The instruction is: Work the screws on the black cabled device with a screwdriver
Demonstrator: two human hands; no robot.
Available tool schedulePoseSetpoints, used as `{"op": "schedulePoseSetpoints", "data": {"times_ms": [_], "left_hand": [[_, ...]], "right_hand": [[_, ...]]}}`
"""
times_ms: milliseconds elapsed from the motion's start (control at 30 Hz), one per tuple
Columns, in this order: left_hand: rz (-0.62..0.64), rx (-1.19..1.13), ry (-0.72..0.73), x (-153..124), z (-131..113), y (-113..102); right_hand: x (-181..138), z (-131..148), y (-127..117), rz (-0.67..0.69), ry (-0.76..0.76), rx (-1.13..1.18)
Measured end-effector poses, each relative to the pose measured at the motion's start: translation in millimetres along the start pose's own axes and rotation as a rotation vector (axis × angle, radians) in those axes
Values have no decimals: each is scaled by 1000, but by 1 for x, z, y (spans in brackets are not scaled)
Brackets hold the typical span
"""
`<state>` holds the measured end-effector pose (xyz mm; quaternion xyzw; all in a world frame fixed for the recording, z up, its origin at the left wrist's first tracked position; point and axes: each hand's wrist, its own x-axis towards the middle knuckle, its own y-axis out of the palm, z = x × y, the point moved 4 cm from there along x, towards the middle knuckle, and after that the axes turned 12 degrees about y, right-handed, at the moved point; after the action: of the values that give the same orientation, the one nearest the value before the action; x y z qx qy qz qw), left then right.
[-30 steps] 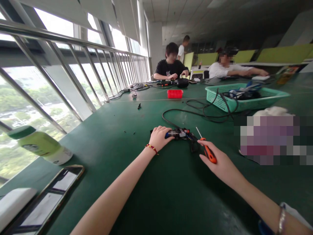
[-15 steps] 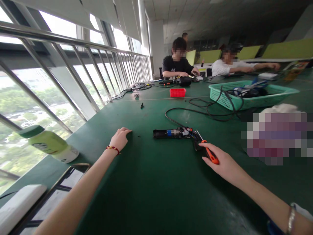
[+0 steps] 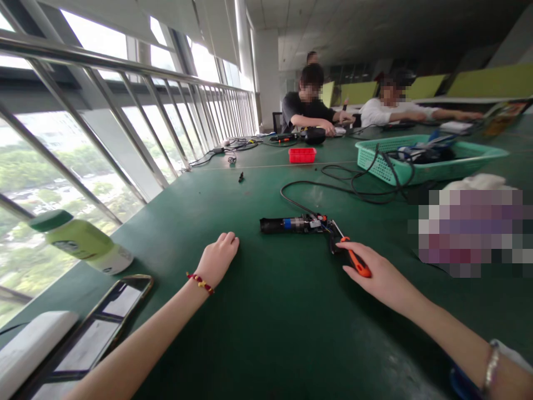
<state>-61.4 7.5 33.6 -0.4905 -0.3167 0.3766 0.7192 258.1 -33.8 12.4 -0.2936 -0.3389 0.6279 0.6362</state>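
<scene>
A screwdriver (image 3: 357, 262) with an orange and black handle lies in my right hand (image 3: 378, 273), its metal shaft pointing up and left. Beyond the shaft is an opened corded appliance (image 3: 293, 224): a black tube with a blue band, bare wires and a black handle part (image 3: 334, 243). Whether the screwdriver's tip touches it I cannot tell. My left hand (image 3: 220, 256) is closed, resting on the green table (image 3: 258, 311) to the left of the appliance. Its fingertips are turned down, so whatever they may hold is hidden.
At the left stand a green-capped bottle (image 3: 83, 241), a phone (image 3: 104, 328) and a white box-like object (image 3: 37, 344). Farther back are a red tray (image 3: 302, 155), a small black piece (image 3: 241, 176) and a green basket (image 3: 387, 165). A black cord (image 3: 287, 187) loops across. Other people sit beyond.
My left hand has moved right and nearer to me, its fingers curling closed. The tiny dark piece beside its fingertips is no longer visible. The right hand still has the screwdriver, almost unmoved.
</scene>
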Motion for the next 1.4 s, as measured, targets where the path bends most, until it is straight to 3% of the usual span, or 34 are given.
{"op": "schedulePoseSetpoints", "data": {"times_ms": [167,433,600,767,967,1133,1400], "left_hand": [[-37,-5,132,-2,-29,-5],[-158,-113,281,17,-71,-15],[-221,-241,291,24,-70,-14],[-373,-518,143,30,-54,-19],[-503,-756,41,51,-44,-26],[-577,-871,50,68,-55,-22],[-594,-865,57,80,-62,-16]], "right_hand": [[-1,2,0,-3,24,22],[-1,7,-9,-81,131,130],[-4,12,-15,-57,149,149],[-6,13,-15,-24,164,233],[-15,28,-7,132,70,284],[-19,39,-4,245,-3,248],[-17,34,-1,260,-31,237]]}}
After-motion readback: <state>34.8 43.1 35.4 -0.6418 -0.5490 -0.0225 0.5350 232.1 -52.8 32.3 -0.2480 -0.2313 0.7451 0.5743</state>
